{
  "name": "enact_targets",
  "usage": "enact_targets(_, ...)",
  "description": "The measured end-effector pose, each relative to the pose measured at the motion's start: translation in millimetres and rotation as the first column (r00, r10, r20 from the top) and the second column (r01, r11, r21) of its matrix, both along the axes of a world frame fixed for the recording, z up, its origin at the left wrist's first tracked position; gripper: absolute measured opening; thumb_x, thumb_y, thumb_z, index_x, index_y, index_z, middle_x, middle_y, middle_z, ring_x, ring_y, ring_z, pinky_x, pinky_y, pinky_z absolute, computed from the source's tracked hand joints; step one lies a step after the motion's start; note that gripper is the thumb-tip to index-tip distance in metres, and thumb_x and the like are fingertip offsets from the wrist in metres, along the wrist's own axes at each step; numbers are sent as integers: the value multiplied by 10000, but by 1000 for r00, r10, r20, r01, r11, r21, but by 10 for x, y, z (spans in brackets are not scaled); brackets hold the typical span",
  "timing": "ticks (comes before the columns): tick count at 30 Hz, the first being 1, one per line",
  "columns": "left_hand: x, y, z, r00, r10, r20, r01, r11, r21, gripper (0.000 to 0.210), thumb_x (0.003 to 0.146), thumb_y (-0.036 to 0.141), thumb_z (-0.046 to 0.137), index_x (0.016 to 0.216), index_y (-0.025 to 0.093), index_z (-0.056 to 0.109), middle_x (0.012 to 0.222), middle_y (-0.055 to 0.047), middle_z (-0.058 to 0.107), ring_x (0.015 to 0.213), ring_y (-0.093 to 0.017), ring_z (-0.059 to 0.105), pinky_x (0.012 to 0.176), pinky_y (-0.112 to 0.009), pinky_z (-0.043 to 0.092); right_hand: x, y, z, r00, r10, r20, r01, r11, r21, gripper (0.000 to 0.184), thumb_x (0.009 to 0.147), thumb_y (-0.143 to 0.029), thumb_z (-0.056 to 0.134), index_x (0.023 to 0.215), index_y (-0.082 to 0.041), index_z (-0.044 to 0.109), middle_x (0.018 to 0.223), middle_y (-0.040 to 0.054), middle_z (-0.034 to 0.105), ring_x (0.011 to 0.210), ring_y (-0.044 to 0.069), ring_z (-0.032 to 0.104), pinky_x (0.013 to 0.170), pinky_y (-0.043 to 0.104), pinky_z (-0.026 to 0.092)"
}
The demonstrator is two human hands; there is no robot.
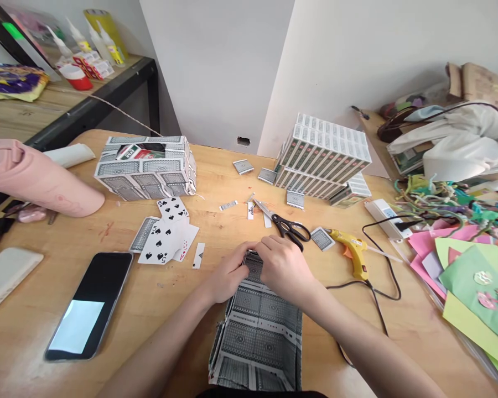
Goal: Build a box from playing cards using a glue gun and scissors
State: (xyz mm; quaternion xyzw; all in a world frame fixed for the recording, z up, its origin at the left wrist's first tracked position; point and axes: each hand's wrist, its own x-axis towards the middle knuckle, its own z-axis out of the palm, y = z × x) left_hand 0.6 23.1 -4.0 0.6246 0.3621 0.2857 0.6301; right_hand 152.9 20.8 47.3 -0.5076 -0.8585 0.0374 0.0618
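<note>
An open-topped box made of playing cards (257, 337) lies close to my body, its grey patterned card backs showing. At its far left corner my left hand (231, 272) is closed on the rim, thumb pressed inward. My right hand (283, 271) wraps over the far rim beside it, fingers curled and their tips partly hidden. Just beyond the right hand lie black-handled scissors (290, 228). A yellow glue gun (352, 251) rests to the right, its nozzle by a folded card (322, 239). Loose playing cards (160, 243) overlap on the left.
A finished-looking card-covered box (145, 179) stands at back left, and stacked card packs (323, 155) at back right. A phone (89, 307) and pink bottle (41, 177) occupy the left. The glue gun's cable (392, 276) runs toward a power strip (385, 218); coloured paper (473, 287) lies beyond.
</note>
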Motion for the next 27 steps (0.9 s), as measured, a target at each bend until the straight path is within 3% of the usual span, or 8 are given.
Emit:
enact_targets(18, 33, 5, 10, 999, 32, -11, -32, 999, 11, 502, 687, 34, 371, 1156, 159, 497, 1179, -50, 559, 1102, -215, 480, 956, -359, 375, -13, -14, -31, 999, 13, 43, -13, 1000, 3, 201, 621, -17, 466, 702, -154, 589, 712, 61, 585, 672, 170, 491, 575, 288, 294)
enact_targets(27, 90, 114, 4, 964, 235, -122, -227, 971, 82, 456, 761, 86, 333, 1184, 150, 491, 1193, -63, 561, 1114, -199, 499, 979, -359, 376, -26, 230, -31, 999, -21, 35, 21, 1000, -10, 232, 750, -61, 458, 820, -183, 643, 793, 50, 615, 789, 179, 522, 578, 271, 311)
